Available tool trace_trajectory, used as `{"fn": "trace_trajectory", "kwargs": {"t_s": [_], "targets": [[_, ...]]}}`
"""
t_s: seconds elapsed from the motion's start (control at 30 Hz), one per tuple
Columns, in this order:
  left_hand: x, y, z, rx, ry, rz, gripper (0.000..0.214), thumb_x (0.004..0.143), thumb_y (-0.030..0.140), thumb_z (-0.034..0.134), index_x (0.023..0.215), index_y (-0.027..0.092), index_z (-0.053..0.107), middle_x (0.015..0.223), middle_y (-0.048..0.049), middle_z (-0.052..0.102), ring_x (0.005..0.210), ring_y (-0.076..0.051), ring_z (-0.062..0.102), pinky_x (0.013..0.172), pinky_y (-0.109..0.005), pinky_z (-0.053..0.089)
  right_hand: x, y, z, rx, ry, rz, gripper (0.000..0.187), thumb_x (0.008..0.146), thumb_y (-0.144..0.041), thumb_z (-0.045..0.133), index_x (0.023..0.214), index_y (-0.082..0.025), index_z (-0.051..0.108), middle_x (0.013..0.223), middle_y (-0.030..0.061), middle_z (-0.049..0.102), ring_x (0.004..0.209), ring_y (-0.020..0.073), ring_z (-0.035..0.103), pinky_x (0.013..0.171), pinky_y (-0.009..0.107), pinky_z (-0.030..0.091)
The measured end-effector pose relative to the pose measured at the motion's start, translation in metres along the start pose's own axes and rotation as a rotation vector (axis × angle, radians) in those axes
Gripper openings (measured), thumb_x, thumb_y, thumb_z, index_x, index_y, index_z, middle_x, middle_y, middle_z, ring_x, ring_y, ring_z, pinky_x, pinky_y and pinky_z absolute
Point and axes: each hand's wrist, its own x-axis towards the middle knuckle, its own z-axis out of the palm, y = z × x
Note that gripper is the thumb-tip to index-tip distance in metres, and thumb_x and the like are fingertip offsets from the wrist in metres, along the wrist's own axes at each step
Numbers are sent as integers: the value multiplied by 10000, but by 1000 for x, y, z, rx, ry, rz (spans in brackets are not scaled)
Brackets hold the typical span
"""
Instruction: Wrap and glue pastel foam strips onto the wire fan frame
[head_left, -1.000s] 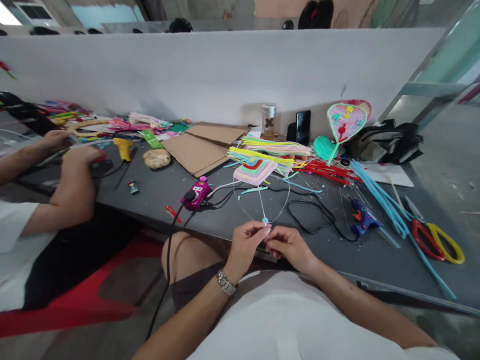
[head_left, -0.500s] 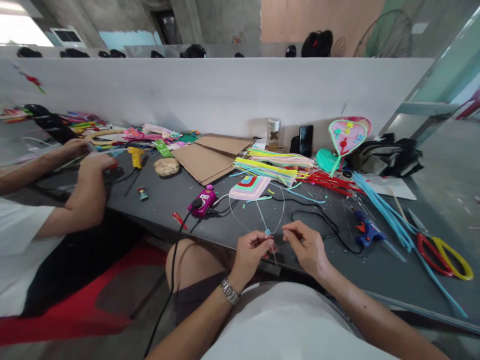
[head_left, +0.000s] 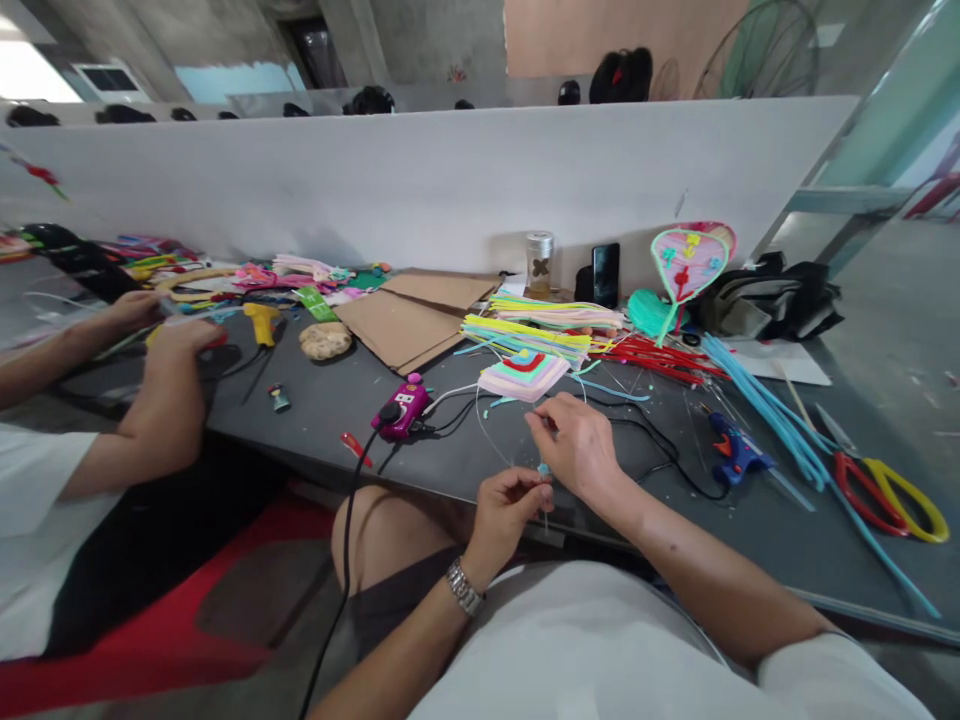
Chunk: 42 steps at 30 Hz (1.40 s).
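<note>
My left hand [head_left: 510, 510] is closed, thumb and fingertips pinching the lower end of a thin wire hoop [head_left: 487, 425] just below a small light-blue wrap [head_left: 543, 469]. My right hand [head_left: 574, 445] is right above it, fingers pinched together near the hoop's middle. What the right fingers hold is hidden behind the hand. Beyond the fingertips sits a striped panel of pastel pipe cleaners [head_left: 517, 382], in pink, white, mint and red, at the top of the hoop. Whether the panel is joined to the wire I cannot tell.
A purple power socket [head_left: 403, 405] with a black cable stands left. Pipe-cleaner bundles [head_left: 532, 338], cardboard [head_left: 409, 325] and a finished fan [head_left: 688, 262] lie behind. To the right are a blue glue gun [head_left: 735, 452] and scissors [head_left: 889, 490]. A co-worker's arms [head_left: 169, 375] are far left.
My right hand has moved left and up, over the middle of the hoop, with its fingers now pinched. The striped panel has shifted right and tilted. My left hand keeps its grip.
</note>
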Motion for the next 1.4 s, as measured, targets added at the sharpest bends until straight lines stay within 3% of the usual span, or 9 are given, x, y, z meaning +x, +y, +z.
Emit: {"fn": "trace_trajectory", "kwargs": {"t_s": [0.2,0.33,0.53,0.7,0.8,0.93,1.07,1.23,1.4], "targets": [[0,4,0,-17,-13,37,341,702,468,842,741,153,715,617,-27,694,553,-132,609,528,-226,453,-22,-4,0,-52,-96,-36,213,950,-226,592,743,-198,635,748,32,661,653,142,554,611,281,309],[1,6,0,-32,9,44,362,670,482,858,725,154,716,625,-21,686,540,-125,582,522,-232,453,-36,-4,-9,-96,-88,-78,250,979,-231,550,746,-195,634,768,58,655,690,161,556,636,292,325],[-1,11,1,-56,36,19,334,688,446,856,741,153,705,607,-3,666,535,-108,558,542,-224,450,-59,2,-26,100,-160,-91,289,1030,-259,436,773,-203,556,712,14,594,626,132,499,630,274,336],[-1,12,1,1,46,20,279,733,411,819,782,153,727,602,-1,664,540,-115,566,551,-228,457,-93,20,-26,224,-338,86,330,1031,-302,407,711,-229,431,621,-37,477,536,110,382,563,275,282],[0,9,2,10,68,23,274,729,411,813,793,159,723,617,-1,670,547,-120,576,542,-227,458,-102,30,-25,283,-361,176,383,1017,-356,443,659,-230,392,593,-45,424,538,111,333,556,279,265],[1,7,3,24,80,23,258,719,394,811,790,162,724,632,-2,675,554,-120,578,550,-230,467,-97,33,-21,464,-253,314,198,951,-339,558,792,-220,554,686,-29,532,612,124,448,602,262,344],[0,6,4,39,98,44,225,716,368,805,774,164,730,661,-4,688,569,-118,570,562,-231,467,-91,25,-6,683,-351,434,124,881,-328,646,831,-215,658,723,-15,620,648,136,515,613,260,375],[-2,7,5,61,107,88,203,719,354,801,771,169,737,733,-22,723,637,-141,604,627,-255,494,-94,15,11,923,-448,541,145,786,-307,696,722,-210,609,617,-43,558,547,109,456,537,245,348],[-6,9,-1,112,72,106,229,786,387,765,833,164,748,775,-44,728,721,-168,632,680,-268,497,-90,11,8,1167,-450,616,261,776,-387,747,723,-206,566,590,-58,550,490,79,414,500,229,332]]}}
